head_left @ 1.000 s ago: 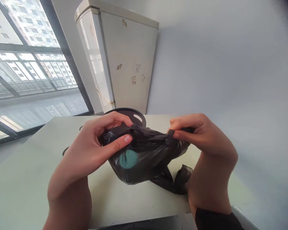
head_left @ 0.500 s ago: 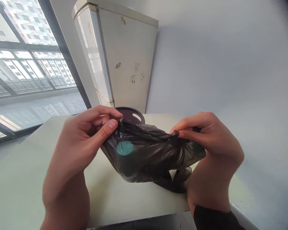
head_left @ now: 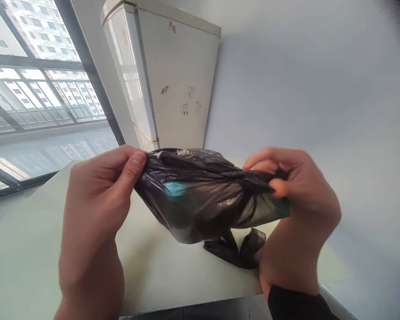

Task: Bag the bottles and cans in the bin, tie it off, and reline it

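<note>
A thin black plastic bag (head_left: 200, 204) is stretched between my two hands above the table. My left hand (head_left: 103, 191) pinches its left top edge between thumb and fingers. At the right end, my right hand (head_left: 296, 186) grips the gathered edge, thumb in front and fingers behind. A turquoise patch (head_left: 175, 189) shows through the film on the left; what it belongs to is hard to make out. Something green shows at the bag's right end. Below, near my right wrist, a second piece of crumpled black plastic (head_left: 233, 255) lies on the table.
The pale table (head_left: 166, 280) spreads beneath my hands, its front edge close to me. Behind it stands a white refrigerator (head_left: 176, 66) with worn marks. A dark rounded rim sits mostly hidden behind the bag. A window (head_left: 46, 89) is at left, a plain wall (head_left: 303, 80) at right.
Both hands have spread farther apart, pulling the bag wider and slightly higher. It now covers most of the dark rounded object behind, and more of the crumpled plastic below shows.
</note>
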The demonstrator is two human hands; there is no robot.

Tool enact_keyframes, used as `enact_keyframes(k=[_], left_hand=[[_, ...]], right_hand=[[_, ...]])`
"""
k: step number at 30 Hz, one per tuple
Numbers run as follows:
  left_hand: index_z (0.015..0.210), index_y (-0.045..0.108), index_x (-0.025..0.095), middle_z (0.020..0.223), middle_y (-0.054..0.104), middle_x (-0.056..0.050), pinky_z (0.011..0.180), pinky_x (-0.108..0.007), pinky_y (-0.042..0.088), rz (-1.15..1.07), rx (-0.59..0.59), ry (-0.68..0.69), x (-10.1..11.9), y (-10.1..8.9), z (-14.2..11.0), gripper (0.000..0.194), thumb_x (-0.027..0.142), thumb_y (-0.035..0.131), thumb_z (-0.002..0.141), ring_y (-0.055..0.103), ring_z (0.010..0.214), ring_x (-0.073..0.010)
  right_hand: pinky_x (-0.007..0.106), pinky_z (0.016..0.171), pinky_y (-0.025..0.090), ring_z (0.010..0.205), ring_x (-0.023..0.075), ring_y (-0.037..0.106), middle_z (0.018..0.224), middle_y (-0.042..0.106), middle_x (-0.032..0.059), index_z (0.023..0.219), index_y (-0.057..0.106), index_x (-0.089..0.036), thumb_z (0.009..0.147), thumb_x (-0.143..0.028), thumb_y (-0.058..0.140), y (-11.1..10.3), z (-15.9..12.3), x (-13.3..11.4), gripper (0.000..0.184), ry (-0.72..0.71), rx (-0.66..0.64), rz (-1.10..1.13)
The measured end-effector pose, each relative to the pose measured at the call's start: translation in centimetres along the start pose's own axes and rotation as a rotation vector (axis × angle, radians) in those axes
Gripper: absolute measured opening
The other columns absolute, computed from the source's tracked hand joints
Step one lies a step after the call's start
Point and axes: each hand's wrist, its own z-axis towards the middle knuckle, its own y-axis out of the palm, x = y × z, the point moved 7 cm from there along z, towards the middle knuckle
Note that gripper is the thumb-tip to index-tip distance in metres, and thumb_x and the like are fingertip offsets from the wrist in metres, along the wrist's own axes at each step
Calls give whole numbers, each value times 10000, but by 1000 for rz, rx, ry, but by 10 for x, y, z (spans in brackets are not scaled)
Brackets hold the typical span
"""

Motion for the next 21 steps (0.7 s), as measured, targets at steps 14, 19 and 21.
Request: enact_keyframes(k=[14, 19, 21], left_hand=[[1120, 796, 251, 933, 769, -39, 678, -281, 569, -98, -123, 16, 0, 34, -9, 205, 284, 616, 1029, 707, 788, -178], [1092, 798, 259, 772, 693, -26, 612, -288, 526, -205, -286, 34, 15, 56, -20, 182, 374, 691, 1000, 652, 693, -175], [979, 810, 254, 691, 638, -14, 548, -286, 462, -156, -394, 77, 19, 64, -23, 129, 348, 722, 976, 595, 625, -159]], right_hand=[[336, 553, 375, 613, 173, 507, 701, 592, 25, 773, 712, -255, 1012, -503, 685, -9, 0, -13, 346, -103, 411, -105], [346, 569, 432, 638, 177, 539, 718, 619, 24, 773, 712, -258, 1008, -501, 696, -1, 0, -17, 338, -122, 419, -89], [341, 567, 446, 637, 171, 553, 718, 631, 21, 766, 710, -251, 999, -498, 711, 1, 0, -19, 340, -131, 399, -77]])
